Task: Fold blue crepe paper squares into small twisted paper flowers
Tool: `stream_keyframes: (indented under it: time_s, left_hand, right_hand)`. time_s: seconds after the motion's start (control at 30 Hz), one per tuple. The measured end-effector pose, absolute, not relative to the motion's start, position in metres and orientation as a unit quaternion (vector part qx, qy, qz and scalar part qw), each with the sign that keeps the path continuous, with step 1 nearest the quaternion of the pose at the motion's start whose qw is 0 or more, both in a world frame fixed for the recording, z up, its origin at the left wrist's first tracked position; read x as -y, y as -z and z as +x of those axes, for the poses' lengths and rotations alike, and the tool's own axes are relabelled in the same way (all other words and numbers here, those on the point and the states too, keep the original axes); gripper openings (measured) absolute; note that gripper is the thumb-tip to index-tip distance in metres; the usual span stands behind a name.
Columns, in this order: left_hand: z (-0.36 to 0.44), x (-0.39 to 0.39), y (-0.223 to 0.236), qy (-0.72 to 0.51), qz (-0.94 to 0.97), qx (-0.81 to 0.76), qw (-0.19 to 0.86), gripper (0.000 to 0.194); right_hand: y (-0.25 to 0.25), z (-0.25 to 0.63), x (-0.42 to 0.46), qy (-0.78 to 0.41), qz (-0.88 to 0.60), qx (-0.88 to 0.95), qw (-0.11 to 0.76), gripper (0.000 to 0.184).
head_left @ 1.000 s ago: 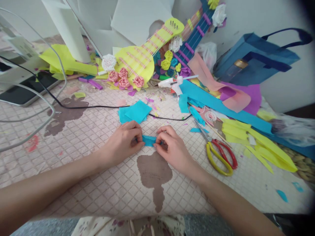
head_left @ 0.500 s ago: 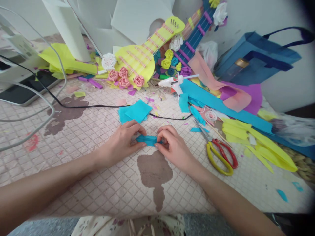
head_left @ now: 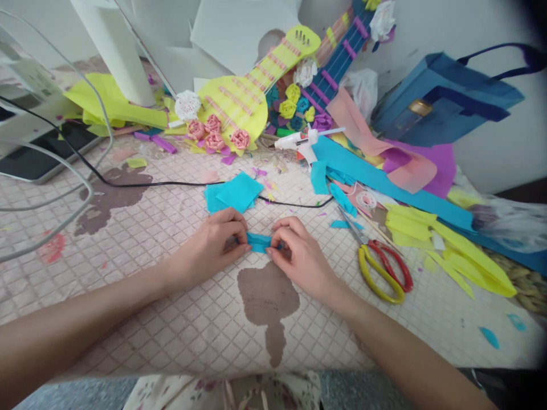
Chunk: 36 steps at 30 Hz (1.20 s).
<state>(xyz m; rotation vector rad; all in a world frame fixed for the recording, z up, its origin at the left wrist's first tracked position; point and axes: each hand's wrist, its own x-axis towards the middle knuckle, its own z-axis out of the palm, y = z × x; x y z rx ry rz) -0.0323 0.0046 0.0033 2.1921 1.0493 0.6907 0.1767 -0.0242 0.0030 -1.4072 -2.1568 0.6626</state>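
Observation:
A small folded piece of blue felt (head_left: 258, 242) lies low over the quilted cloth (head_left: 171, 319), pinched from both ends. My left hand (head_left: 213, 246) grips its left end with closed fingers. My right hand (head_left: 297, 253) pinches its right end, fingers curled. Just behind the hands lies a small stack of blue felt squares (head_left: 234, 193).
Red-and-yellow scissors (head_left: 382, 267) lie right of my right hand. A white glue gun (head_left: 299, 143) and its black cord (head_left: 162, 183) lie behind. Further back are a yellow paper guitar (head_left: 248, 97), felt strips, a blue bag (head_left: 444, 97) and a tablet (head_left: 38, 159).
Both hands keep pinching the blue felt in the same spot; the fingers shifted slightly and the piece looks folded a little tighter.

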Motion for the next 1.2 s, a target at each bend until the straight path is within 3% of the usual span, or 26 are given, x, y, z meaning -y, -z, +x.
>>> stream_keyframes:
  time_s: [0.37,0.6,0.9,1.2]
  left_hand:
    - [-0.029,-0.005,-0.004,-0.253,0.825,-0.428,0.269,0.003]
    - [-0.031,-0.003,-0.001,-0.236,0.833,-0.424,0.266,0.013]
    - [-0.030,-0.007,-0.002,-0.223,0.826,-0.422,0.300,0.012]
    - [-0.028,-0.006,-0.003,-0.212,0.842,-0.423,0.259,0.012]
  right_hand:
    - [-0.002,0.177,0.023,-0.254,-0.518,0.782,0.236,0.011]
    - [0.002,0.178,0.023,-0.243,-0.515,0.778,0.266,0.026]
    - [-0.006,0.176,0.024,-0.244,-0.511,0.795,0.218,0.003]
    - [-0.001,0.166,0.024,-0.159,-0.549,0.798,0.189,0.009]
